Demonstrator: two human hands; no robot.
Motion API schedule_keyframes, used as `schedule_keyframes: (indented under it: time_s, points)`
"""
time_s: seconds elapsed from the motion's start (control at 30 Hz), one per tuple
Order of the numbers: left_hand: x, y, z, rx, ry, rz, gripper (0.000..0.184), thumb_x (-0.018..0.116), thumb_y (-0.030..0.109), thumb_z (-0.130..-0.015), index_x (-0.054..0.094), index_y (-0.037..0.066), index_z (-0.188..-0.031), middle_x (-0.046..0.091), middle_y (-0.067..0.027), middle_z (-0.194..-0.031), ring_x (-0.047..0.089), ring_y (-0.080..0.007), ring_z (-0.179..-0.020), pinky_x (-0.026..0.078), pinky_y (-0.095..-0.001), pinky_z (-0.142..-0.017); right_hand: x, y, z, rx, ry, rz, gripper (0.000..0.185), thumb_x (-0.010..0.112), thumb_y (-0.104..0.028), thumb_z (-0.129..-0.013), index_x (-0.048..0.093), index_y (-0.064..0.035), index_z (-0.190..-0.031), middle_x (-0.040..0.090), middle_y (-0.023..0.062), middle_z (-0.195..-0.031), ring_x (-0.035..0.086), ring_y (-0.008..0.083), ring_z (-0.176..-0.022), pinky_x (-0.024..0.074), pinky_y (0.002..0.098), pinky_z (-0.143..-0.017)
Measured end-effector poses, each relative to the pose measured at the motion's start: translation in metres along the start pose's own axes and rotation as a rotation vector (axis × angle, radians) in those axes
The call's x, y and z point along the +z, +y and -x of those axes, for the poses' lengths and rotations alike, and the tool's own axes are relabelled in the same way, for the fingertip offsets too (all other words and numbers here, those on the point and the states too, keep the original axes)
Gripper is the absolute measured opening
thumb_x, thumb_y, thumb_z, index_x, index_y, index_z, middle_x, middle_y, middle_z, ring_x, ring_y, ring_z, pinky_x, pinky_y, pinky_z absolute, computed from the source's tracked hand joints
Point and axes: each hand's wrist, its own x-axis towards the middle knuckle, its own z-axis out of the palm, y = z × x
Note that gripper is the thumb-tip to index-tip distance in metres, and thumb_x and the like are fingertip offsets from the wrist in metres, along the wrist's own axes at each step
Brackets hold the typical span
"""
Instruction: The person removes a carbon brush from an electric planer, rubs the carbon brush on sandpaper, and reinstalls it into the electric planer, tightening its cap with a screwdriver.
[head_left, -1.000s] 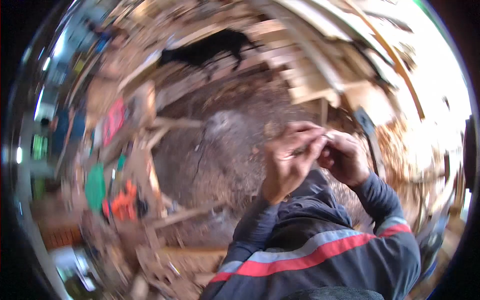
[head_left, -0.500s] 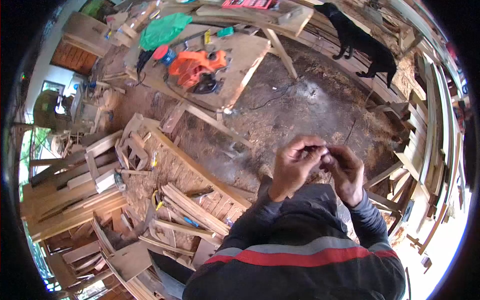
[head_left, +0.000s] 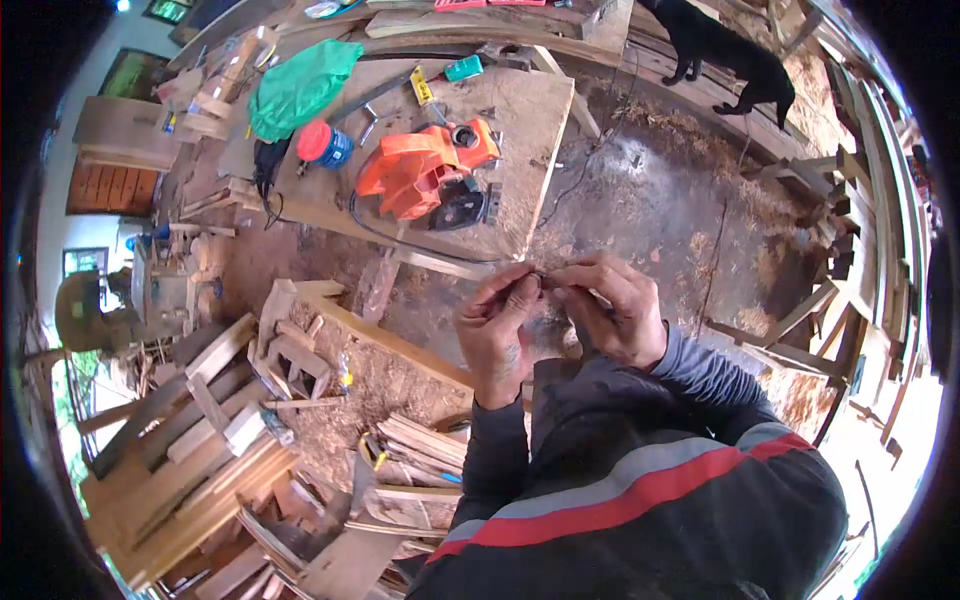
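Observation:
My left hand (head_left: pixel 496 325) and my right hand (head_left: pixel 615 308) meet in front of my body, fingertips together. Both are closed in a pinch around something small and dark, too small to name. Just beyond them stands a wooden worktable (head_left: pixel 525 125). On it lies an orange machine housing (head_left: pixel 412 178) with a black part (head_left: pixel 462 207) beside it. A blue jar with a red lid (head_left: pixel 325 145) stands to its left. Behind are a green plastic bag (head_left: pixel 305 90), a yellow-labelled item (head_left: pixel 421 86) and a small teal object (head_left: pixel 463 68).
A black dog (head_left: pixel 725 60) stands on planks at the back right. Stacked timber (head_left: pixel 190 480) and wood scraps fill the left. More long boards (head_left: pixel 885 220) line the right side. A cable (head_left: pixel 590 160) trails over the dusty floor (head_left: pixel 660 220).
My hands have shifted left, toward the table's near corner, still pinched together. The view has turned, so the table sits lower and looks sharper. The dog stays on the planks.

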Motion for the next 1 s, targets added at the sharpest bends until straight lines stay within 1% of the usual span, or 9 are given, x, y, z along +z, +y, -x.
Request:
schedule_keyframes:
  time_s: [0.1, 0.17, 0.2, 0.27, 0.3, 0.53, 0.6, 0.8, 1.0]
  points:
    - [-0.009, 0.006, -0.042, 0.019, 0.026, -0.036, 0.019, 0.071, -0.003, -0.091, 0.073, -0.004, -0.109, 0.073, -0.0091, -0.101, 0.068, -0.0128, -0.088, 0.055, -0.0248, -0.081, 0.028, 0.026, -0.03, -0.043, 0.034, -0.023, 0.025, 0.071, 0.005, -0.087, 0.068, -0.0014, -0.112, 0.07, 0.0158, -0.1, 0.072, 0.0289, -0.086, 0.057, 0.0353, -0.073]
    - [-0.02, 0.009, -0.068, 0.151, 0.05, -0.442, 0.016, 0.069, 0.003, -0.095, 0.072, -0.003, -0.11, 0.072, -0.0071, -0.101, 0.065, -0.0132, -0.088, 0.053, -0.026, -0.081, 0.05, 0.04, -0.047, 0.143, 0.06, -0.252, 0.018, 0.069, 0.002, -0.093, 0.066, -0.0002, -0.11, 0.071, 0.0118, -0.099, 0.07, 0.0207, -0.084, 0.0559, 0.0313, -0.074]
    - [-0.018, 0.01, -0.079, 0.152, 0.077, -0.422, 0.015, 0.068, 0.003, -0.096, 0.071, -0.004, -0.109, 0.071, -0.0064, -0.101, 0.065, -0.0125, -0.087, 0.053, -0.0264, -0.08, 0.059, 0.042, -0.06, 0.135, 0.081, -0.264, 0.018, 0.069, 0.002, -0.093, 0.066, -0.0002, -0.11, 0.071, 0.0118, -0.099, 0.07, 0.0207, -0.084, 0.0559, 0.0313, -0.074]
    - [-0.017, 0.019, -0.104, 0.142, 0.079, -0.375, 0.016, 0.068, 0.004, -0.096, 0.071, -0.004, -0.11, 0.072, -0.0066, -0.102, 0.065, -0.0126, -0.088, 0.053, -0.0263, -0.08, 0.078, 0.042, -0.081, 0.477, 0.187, -0.75, 0.012, 0.067, -0.002, -0.097, 0.064, 0.0, -0.109, 0.07, 0.0066, -0.097, 0.066, 0.012, -0.084, 0.0543, 0.0273, -0.074]
    - [-0.015, 0.024, -0.119, 0.145, 0.055, -0.383, 0.016, 0.068, 0.004, -0.096, 0.071, -0.004, -0.11, 0.072, -0.0066, -0.102, 0.065, -0.0126, -0.088, 0.053, -0.0263, -0.08, 0.085, 0.043, -0.092, 0.439, 0.231, -0.816, 0.01, 0.065, -0.004, -0.1, 0.063, 0.0, -0.108, 0.068, 0.0038, -0.098, 0.063, 0.0083, -0.085, 0.0541, 0.0254, -0.074]
    - [-0.032, 0.047, -0.173, -0.041, -0.093, -0.278, 0.015, 0.066, 0.001, -0.096, 0.068, -0.005, -0.109, 0.071, -0.0117, -0.109, 0.067, -0.0168, -0.092, 0.053, -0.0296, -0.089, 0.111, 0.059, -0.127, 0.454, 0.515, -0.785, 0.011, 0.065, -0.004, -0.099, 0.062, 0.0023, -0.108, 0.07, 0.0078, -0.097, 0.066, 0.0121, -0.083, 0.0558, 0.0275, -0.074]
    - [-0.05, 0.05, -0.185, 0.186, -0.142, -0.466, 0.017, 0.065, 0.0, -0.096, 0.066, -0.005, -0.112, 0.07, -0.0137, -0.112, 0.067, -0.0178, -0.092, 0.054, -0.0297, -0.088, 0.117, 0.075, -0.115, 0.544, 0.619, -0.735, 0.01, 0.065, -0.004, -0.099, 0.063, 0.0032, -0.106, 0.07, 0.008, -0.091, 0.066, 0.0129, -0.079, 0.0555, 0.0274, -0.072]
    - [-0.14, 0.088, -0.257, 0.411, -0.339, -0.878, 0.018, 0.065, 0.003, -0.097, 0.064, -0.006, -0.113, 0.068, -0.0156, -0.114, 0.065, -0.0212, -0.103, 0.054, -0.0307, -0.092, 0.195, 0.104, -0.062, 0.787, 0.944, -0.838, 0.013, 0.067, -0.007, -0.099, 0.064, 0.0027, -0.107, 0.069, 0.0082, -0.089, 0.067, 0.0139, -0.078, 0.0569, 0.0294, -0.068]
    - [-0.103, 0.108, -0.328, 0.532, -0.801, -1.153, 0.021, 0.069, -0.001, -0.093, 0.065, -0.006, -0.113, 0.065, -0.0158, -0.121, 0.061, -0.0246, -0.114, 0.049, -0.0359, -0.1, 0.247, 0.113, -0.055, 0.64, 1.151, -0.984, 0.014, 0.067, -0.008, -0.099, 0.064, 0.0016, -0.109, 0.069, 0.007, -0.092, 0.068, 0.0132, -0.08, 0.0574, 0.0286, -0.07]
